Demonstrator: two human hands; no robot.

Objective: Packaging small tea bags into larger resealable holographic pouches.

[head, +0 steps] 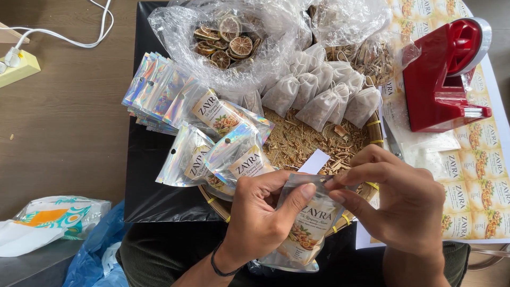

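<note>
Up close, the left hand [260,212] grips a labelled pouch [305,223], thumb across its front; the right hand [396,199] pinches its top edge, near the basket [374,125].

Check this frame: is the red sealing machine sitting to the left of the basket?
No. The red sealing machine stands at the right of the basket, on the sheets of printed labels, away from both hands.
</note>
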